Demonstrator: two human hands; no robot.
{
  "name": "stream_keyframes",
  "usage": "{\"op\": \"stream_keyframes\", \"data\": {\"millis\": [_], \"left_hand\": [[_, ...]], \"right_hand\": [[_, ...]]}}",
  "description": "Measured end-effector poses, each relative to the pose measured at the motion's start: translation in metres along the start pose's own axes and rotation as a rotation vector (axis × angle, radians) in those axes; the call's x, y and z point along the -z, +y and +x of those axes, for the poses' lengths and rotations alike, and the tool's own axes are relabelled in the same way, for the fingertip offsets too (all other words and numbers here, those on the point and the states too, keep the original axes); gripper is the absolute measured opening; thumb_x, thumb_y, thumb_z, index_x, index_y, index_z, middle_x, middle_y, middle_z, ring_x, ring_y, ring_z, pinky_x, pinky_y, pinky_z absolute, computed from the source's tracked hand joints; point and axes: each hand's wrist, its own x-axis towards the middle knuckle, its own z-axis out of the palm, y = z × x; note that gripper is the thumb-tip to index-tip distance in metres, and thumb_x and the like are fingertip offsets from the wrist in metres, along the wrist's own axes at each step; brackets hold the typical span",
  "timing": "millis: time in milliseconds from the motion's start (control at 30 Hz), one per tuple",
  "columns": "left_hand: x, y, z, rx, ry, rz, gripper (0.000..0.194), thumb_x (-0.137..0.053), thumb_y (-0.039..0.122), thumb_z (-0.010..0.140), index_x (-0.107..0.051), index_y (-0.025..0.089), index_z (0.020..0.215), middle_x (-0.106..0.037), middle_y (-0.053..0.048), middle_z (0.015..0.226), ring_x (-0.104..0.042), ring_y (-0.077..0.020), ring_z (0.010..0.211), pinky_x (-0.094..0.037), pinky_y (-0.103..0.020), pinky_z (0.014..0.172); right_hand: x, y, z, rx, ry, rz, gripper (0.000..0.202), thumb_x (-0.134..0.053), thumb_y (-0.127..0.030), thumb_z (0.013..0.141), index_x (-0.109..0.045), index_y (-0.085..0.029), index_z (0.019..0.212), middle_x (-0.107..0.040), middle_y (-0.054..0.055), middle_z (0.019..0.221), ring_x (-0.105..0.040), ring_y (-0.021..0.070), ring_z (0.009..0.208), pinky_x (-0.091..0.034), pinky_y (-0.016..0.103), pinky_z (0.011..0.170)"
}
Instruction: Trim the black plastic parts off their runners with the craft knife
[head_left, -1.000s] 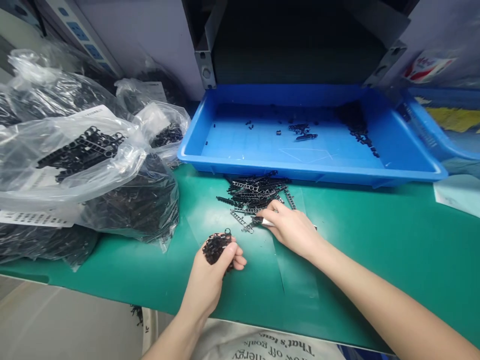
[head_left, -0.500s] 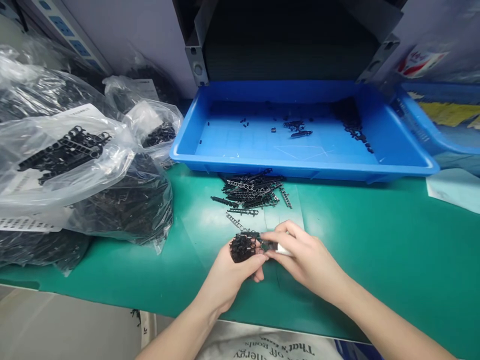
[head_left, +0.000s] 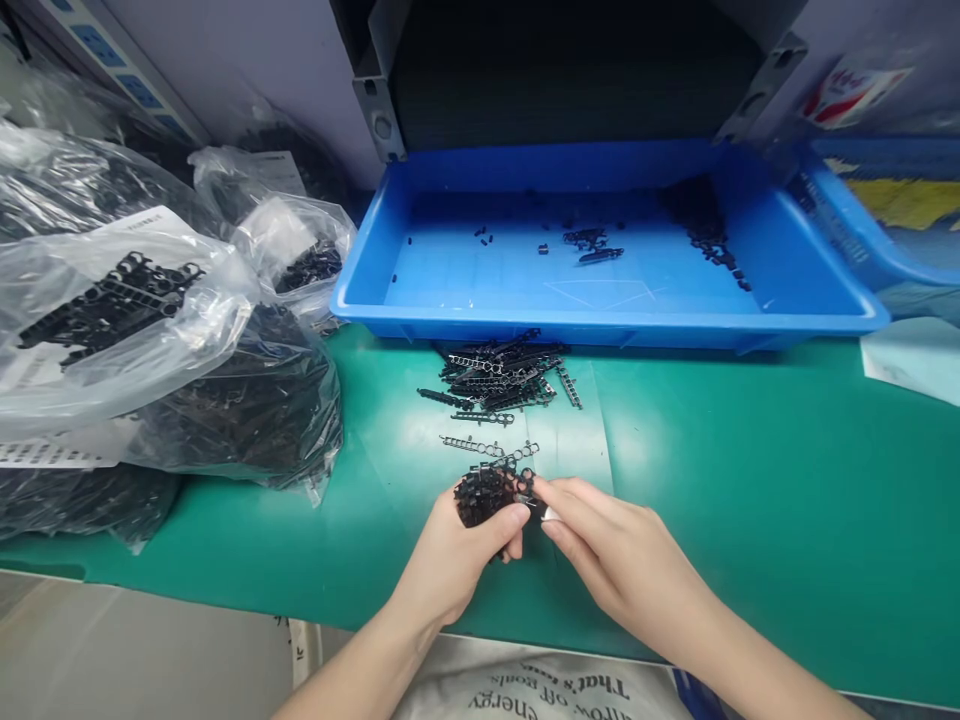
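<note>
A green desk [head_left: 750, 480] is carrying everything here, and the blue tray [head_left: 600, 328] is serving as the landmark. The tray is sitting at the back of the desk, with only a few black bits scattered on its floor. To the left of the tray, clear plastic bags [head_left: 150, 340] full of black parts are lying heaped. Just in front of the tray, a loose pile of black strips [head_left: 499, 375] is resting on the desk, with two single strips [head_left: 487, 447] lying nearer the person.

Further in front of the tray, the left hand [head_left: 457, 555] is closing around a bundle of black strips [head_left: 484, 495], thumb pressing on top. The right hand [head_left: 622, 560] is pinching one more strip at the bundle's right edge; something small and white is showing at its fingertips, too small to identify.

Doing this well probably means keeping the strips aligned and the left grip firm but not crushing, so none is slipping out while another is being added.
</note>
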Motion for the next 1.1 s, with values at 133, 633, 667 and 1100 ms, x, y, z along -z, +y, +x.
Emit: {"op": "stream_keyframes", "data": {"millis": [133,633,667,1100], "left_hand": [[0.000,0.000,-0.001,-0.002,0.000,0.007,0.018,-0.058,0.027,0.077,-0.051,0.014,0.066,-0.048,0.004,0.050,-0.041,-0.0074,0.050,-0.034,-0.021,0.051],[-0.004,-0.002,-0.001,-0.031,0.034,0.013,0.022,-0.056,0.027,0.078,-0.048,0.015,0.061,-0.044,0.005,0.047,-0.038,-0.0071,0.047,-0.032,-0.021,0.049],[-0.004,-0.002,-0.001,-0.031,0.043,0.010,0.024,-0.055,0.027,0.078,-0.046,0.015,0.059,-0.043,0.005,0.046,-0.038,-0.0071,0.047,-0.032,-0.021,0.049],[0.020,0.037,-0.029,-0.203,0.303,0.456,0.008,-0.056,0.023,0.076,-0.052,0.016,0.076,-0.055,0.003,0.057,-0.052,-0.0098,0.053,-0.042,-0.021,0.053]], "right_hand": [[-0.002,0.001,-0.001,0.020,0.031,-0.028,0.035,-0.031,-0.024,0.092,-0.046,-0.016,0.123,-0.062,0.003,0.092,-0.058,0.0162,0.065,-0.046,0.029,0.048],[-0.009,-0.008,-0.003,0.035,0.160,-0.081,0.033,-0.031,-0.021,0.092,-0.051,-0.013,0.118,-0.064,0.003,0.078,-0.056,0.0129,0.055,-0.040,0.023,0.043],[-0.011,-0.009,-0.003,0.039,0.187,-0.111,0.033,-0.030,-0.021,0.092,-0.051,-0.013,0.117,-0.064,0.003,0.077,-0.056,0.0131,0.056,-0.040,0.023,0.043],[-0.003,0.023,0.025,0.090,0.360,-0.408,0.038,-0.025,-0.040,0.092,-0.053,-0.018,0.104,-0.065,0.003,0.082,-0.059,0.0150,0.041,-0.043,0.027,0.029]]}}
